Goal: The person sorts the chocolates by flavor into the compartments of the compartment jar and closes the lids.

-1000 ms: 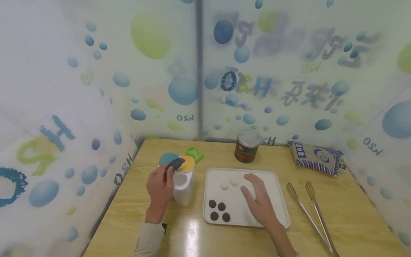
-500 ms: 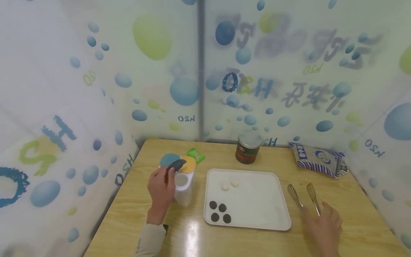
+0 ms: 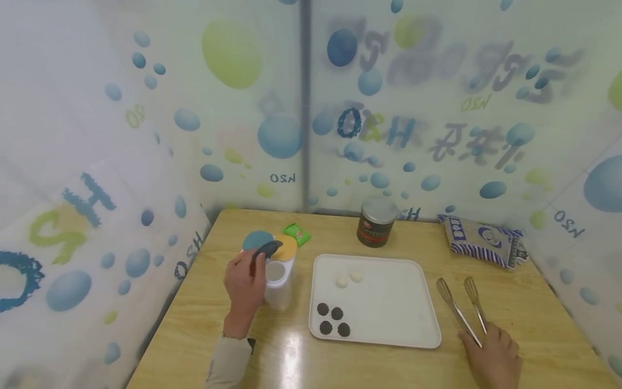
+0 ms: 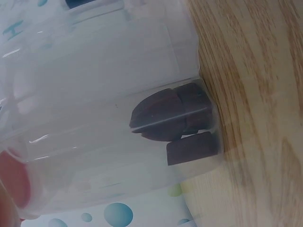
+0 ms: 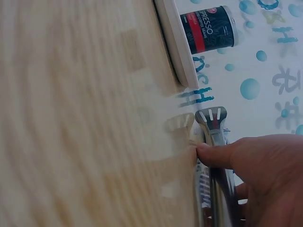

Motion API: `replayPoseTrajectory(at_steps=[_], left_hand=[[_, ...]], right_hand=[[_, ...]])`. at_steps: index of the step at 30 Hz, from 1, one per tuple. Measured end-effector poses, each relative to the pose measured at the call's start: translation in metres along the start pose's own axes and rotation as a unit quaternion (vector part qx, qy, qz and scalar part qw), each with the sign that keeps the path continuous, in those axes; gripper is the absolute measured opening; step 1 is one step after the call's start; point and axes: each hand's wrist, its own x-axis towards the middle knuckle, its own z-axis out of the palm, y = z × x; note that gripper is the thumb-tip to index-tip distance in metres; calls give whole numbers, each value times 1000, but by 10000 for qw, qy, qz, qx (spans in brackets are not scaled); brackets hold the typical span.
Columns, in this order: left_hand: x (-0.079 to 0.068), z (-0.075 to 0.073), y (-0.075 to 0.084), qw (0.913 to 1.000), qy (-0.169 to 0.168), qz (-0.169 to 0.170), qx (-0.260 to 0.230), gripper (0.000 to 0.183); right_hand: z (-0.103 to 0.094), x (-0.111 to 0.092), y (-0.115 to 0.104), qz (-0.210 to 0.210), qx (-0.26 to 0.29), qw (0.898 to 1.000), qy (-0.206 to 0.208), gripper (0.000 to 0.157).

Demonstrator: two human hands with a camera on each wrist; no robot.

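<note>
A: Where are the silver metal tongs (image 3: pixel 465 322)?
B: Right of the tray, over the pale wooden desk (image 3: pixel 389 370), arms spread apart. The right hand (image 3: pixel 497 354) has its fingers wrapped round them, with the thumb along one side.

A: And the left hand (image 3: pixel 244 286)?
B: Its fingers pinch a black, curved lid (image 3: pixel 269 249), tilted up beside the open round mouth of a translucent white plastic canister (image 3: pixel 278 294).

A: What else is on that canister?
B: A blue round lid (image 3: pixel 257 239) and an orange round lid (image 3: pixel 288 248), behind the open mouth. The left wrist view shows dark brown pieces (image 4: pixel 158 111) at the bottom.

A: What lies between the hands?
B: A white rectangular tray (image 3: pixel 389 302). Four dark round pieces with scalloped edges (image 3: pixel 326 327) sit at its near left corner, and two pale round pieces (image 3: pixel 342 280) lie farther back.

A: And beyond?
B: A small green packet (image 3: pixel 297 234) behind the canister, a dark cylindrical can with a red band (image 3: pixel 374 229) behind the tray, and a blue-and-white striped bag (image 3: pixel 486 241) at the back right. Around the desk hang white sheets printed with blue and green spots (image 3: pixel 233 108).
</note>
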Motion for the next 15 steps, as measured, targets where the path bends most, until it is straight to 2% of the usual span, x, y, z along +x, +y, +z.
replayPoseTrajectory(at_steps=[4,8,11,15], left_hand=[[1,-2,0,10000,-26,-23,-13,14],[1,-2,1,10000,1,-37,0,13],[1,-2,0,10000,25,-53,-14,14],[1,-2,1,9998,-119,-139,-48,14]], right_hand=[[2,1,2,-13,65,9998,203,78],[2,6,3,-111,431,9984,340,74],[-2,11,1,-236,818,9963,123,71],[-7,13,-12,-243,1070,9932,-400,82]])
